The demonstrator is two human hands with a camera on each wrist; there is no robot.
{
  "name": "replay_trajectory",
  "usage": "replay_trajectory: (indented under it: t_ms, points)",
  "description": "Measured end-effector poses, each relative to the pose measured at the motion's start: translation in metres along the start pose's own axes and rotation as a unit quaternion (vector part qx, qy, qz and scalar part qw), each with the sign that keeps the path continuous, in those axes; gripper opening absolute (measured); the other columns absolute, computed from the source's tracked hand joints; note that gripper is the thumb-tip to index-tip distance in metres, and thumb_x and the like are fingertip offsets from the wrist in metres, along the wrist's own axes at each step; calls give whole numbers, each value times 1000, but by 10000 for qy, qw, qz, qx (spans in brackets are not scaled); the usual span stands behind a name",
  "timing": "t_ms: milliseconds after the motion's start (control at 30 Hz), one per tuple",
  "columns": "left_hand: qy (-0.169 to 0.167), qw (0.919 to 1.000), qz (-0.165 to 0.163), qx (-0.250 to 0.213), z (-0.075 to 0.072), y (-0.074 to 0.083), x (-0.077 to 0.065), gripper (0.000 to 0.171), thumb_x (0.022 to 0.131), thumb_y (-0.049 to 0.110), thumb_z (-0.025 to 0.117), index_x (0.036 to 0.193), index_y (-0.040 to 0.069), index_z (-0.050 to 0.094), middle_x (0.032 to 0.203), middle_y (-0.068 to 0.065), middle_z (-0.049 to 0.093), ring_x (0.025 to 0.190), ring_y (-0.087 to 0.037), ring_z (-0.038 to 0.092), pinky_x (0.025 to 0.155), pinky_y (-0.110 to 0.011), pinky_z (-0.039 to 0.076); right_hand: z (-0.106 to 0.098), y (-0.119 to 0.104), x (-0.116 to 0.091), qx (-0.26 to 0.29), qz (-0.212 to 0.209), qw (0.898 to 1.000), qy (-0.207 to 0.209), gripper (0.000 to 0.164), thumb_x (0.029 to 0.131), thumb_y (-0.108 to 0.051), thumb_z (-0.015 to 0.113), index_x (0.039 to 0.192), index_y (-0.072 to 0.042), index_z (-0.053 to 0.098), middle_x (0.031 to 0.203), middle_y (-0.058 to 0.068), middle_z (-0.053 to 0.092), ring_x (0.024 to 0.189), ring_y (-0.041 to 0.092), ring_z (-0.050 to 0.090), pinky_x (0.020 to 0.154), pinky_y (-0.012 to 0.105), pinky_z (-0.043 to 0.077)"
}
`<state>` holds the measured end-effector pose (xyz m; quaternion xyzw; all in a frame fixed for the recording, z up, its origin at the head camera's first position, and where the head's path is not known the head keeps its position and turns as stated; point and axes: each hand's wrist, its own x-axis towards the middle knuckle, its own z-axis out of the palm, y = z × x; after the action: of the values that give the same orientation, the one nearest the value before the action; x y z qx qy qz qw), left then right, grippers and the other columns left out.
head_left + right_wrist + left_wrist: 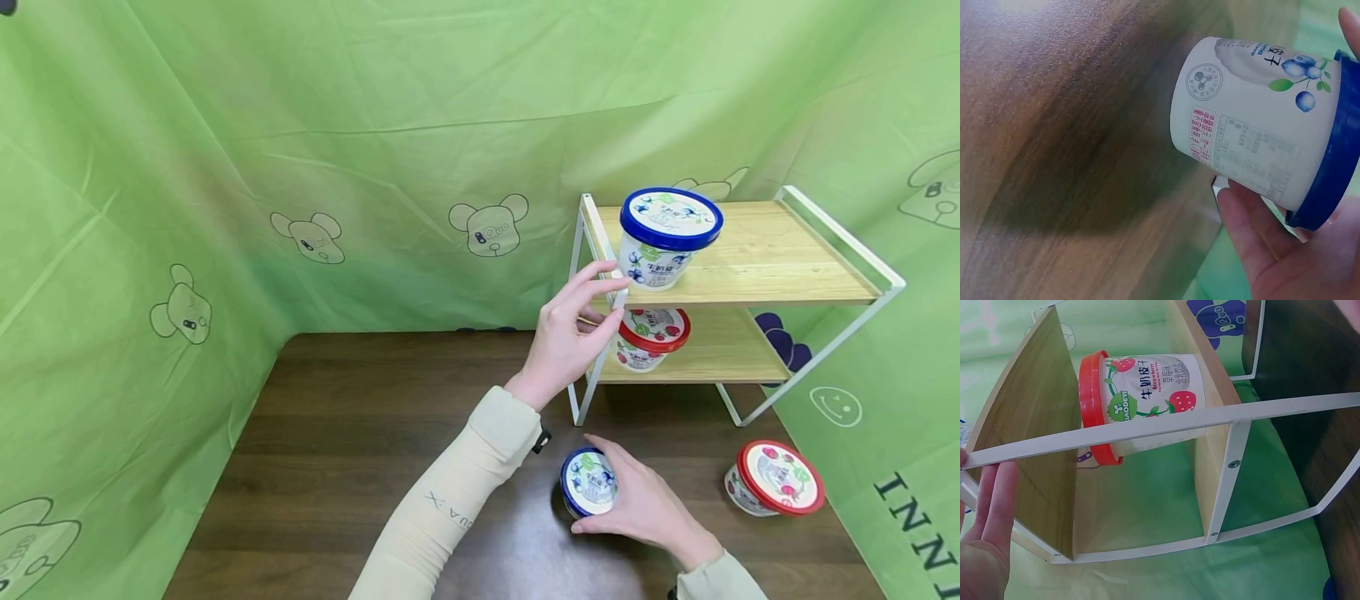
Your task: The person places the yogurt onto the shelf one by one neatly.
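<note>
My left hand (pixel 564 337) pinches the white metal frame of a two-tier shelf (pixel 750 292) at its front left corner; its fingers also reach behind the bar in the left wrist view. With my right hand (pixel 648 500) I grip a white tub with a blue lid and blueberry print (pixel 588 483), thumb and fingers around its sides. Its bare underside edge and a shadow on the table show in the right wrist view (pixel 1254 125). On the top board stands another blue-lidded blueberry tub (pixel 667 237), close to my left fingertips. A red-lidded strawberry tub (pixel 1154 394) sits on the lower board.
A second red-lidded tub (pixel 776 479) stands on the dark wooden table (pixel 360 450), right of my right hand and in front of the shelf. Green printed cloth (pixel 375 150) hangs behind the table and along both sides.
</note>
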<state>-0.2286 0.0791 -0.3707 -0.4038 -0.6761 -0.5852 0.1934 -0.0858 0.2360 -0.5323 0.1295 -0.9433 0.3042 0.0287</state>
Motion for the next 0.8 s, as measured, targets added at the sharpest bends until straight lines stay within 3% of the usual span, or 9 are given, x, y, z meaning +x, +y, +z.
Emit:
replay_trajectory:
  t_ms: [267,800]
  points:
    - [17,10000,39,41,0,0,0,36,96,1,68,132,7,65,148,-1,49,74,-2,63,69,-19,57,2,0,1,54,248,9997,39,109,48,-60,98,134,-15,49,108,0,63,90,14,61,76,41,54]
    - [58,9997,72,225,0,0,0,49,96,3,69,144,5,57,149,-1,50,75,-3,62,70,-17,56,1,0,-1,29,-72,9997,247,108,49,-54,100,136,-13,51,116,-5,58,94,11,60,78,39,55]
